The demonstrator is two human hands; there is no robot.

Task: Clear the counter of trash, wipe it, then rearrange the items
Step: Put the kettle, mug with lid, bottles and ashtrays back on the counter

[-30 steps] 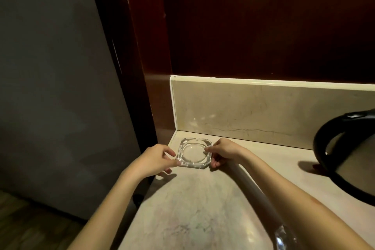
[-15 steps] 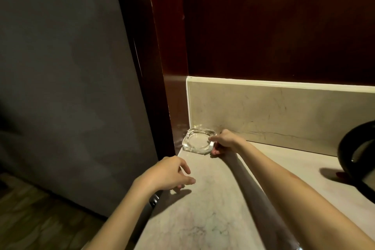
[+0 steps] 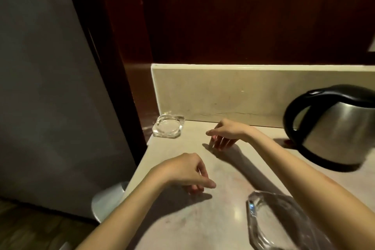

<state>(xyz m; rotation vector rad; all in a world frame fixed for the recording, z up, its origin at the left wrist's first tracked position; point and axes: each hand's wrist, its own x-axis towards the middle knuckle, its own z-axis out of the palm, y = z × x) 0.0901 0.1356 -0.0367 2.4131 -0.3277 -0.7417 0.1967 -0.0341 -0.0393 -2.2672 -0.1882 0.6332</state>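
Rearranging step, by the look of it: glass ashtray (image 3: 168, 127) parked in the worktop (image 3: 223, 219) back-left corner, clear, square, chunky, empty. Left hand (image 3: 186, 171) and right hand (image 3: 227, 133) near the ashtray, loosely curled, holding nothing. Next, probably, the kettle (image 3: 334, 128) (well right of the ashtray) or the clear glass piece (image 3: 284, 227) nearer the front edge.

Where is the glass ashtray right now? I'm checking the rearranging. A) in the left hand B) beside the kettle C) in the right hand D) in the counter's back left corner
D: the glass ashtray sits alone in the counter's back left corner, with both hands off it.
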